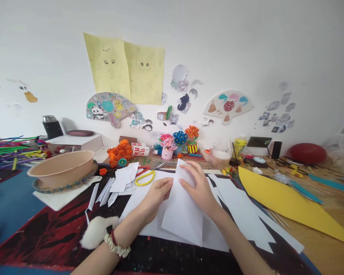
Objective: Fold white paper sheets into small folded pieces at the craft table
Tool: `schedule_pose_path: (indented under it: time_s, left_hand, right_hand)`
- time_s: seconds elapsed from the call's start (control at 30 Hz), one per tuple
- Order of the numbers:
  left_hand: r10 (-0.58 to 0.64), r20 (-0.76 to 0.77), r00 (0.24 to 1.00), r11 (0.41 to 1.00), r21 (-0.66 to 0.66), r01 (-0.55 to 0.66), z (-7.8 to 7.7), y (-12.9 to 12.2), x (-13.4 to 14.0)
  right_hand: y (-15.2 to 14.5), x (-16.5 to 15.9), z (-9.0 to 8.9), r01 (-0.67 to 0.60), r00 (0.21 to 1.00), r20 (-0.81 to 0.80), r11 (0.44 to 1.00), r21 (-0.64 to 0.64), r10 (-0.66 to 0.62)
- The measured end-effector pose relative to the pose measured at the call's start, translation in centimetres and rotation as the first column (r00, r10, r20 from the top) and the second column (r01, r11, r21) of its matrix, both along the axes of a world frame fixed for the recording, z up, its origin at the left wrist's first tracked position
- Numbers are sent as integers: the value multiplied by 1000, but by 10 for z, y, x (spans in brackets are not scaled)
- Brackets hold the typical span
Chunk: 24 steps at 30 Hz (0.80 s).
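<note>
A folded sheet of white paper [183, 214] is tilted up between my two hands, above more white sheets lying on the dark mat. My left hand [159, 193] pinches its left edge with thumb and fingers. My right hand [197, 183] grips the upper right part, its fingers bent over the front of the paper. To the left lie small cut and folded white paper pieces [123, 180]. Scissors with yellow handles [145, 178] rest just beyond my left hand, beside a red-handled tool [141, 170].
A beige oval basin [61, 168] stands at the left. Pipe-cleaner flowers [167, 145] line the back by the wall. White paper strips [243, 214] and a large yellow sheet [292, 206] lie at the right. A white fluffy ball [96, 232] sits near my left wrist.
</note>
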<state>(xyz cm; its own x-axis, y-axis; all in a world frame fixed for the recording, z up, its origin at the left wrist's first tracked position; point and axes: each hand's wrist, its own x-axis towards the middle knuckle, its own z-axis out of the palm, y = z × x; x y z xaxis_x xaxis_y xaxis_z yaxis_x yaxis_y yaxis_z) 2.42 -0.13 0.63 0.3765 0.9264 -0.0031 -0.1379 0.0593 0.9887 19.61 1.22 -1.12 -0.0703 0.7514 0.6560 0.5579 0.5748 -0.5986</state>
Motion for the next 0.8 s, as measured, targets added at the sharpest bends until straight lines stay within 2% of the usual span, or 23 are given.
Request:
schedule_pose_path:
  time_s: [0.13, 0.3, 0.4, 0.57, 0.7, 0.8]
  left_hand:
    - [-46, -2, 999, 998, -50, 46, -2, 1, 0]
    - [-39, -84, 996, 997, -66, 33, -2, 2, -1]
    - [-33, -123, 992, 999, 7, 34, -4, 3, -1]
    - [-25, -234, 972, 990, 127, 56, -16, 11, -3]
    - [105, -490, 865, 945, 320, 66, -15, 13, -6]
    - [180, -567, 804, 919, 388, 68, -9, 10, -6]
  right_hand:
    - [7, 7, -12, 17, 1000, 0, 988, -152, -17]
    - [5, 6, -19, -121, 985, 80, 946, -300, 152]
    - [4, 5, -19, -135, 974, 141, 952, -276, 179]
    - [8, 8, -14, -41, 989, 129, 968, -246, 75]
    - [7, 10, -7, -11, 999, 48, 963, -268, 25]
    - [7, 11, -3, -12, 998, -61, 953, -303, -7]
